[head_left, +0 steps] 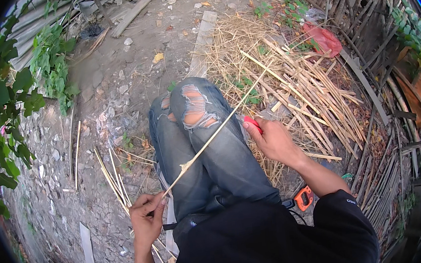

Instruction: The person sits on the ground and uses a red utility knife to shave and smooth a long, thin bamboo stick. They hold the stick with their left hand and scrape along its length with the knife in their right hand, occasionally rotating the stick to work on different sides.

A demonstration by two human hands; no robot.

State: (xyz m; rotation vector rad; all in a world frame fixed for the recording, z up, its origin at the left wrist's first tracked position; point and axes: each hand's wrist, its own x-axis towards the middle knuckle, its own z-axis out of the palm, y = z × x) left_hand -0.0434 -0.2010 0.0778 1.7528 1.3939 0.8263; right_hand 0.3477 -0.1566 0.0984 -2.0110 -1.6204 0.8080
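My left hand (147,216) pinches the lower end of a long, thin bamboo strip (214,136). The strip slants up to the right across my knees, with a small frayed curl of fibre partway along it. In my right hand (275,139), closed beside my right knee, is a red-handled tool (252,124); its working end is mostly hidden, so I cannot tell its exact kind. The strip passes just above and left of this hand. Several finished-looking strips (115,184) lie on the ground beyond my left hand.
A heap of split bamboo strips (322,103) lies at the right, beside thin shavings (235,43). An orange-handled tool (304,198) rests near my right elbow. A bamboo fence (361,10) borders the right, with a red plastic bag (322,39) by it. Leafy vines (10,100) hang at the left.
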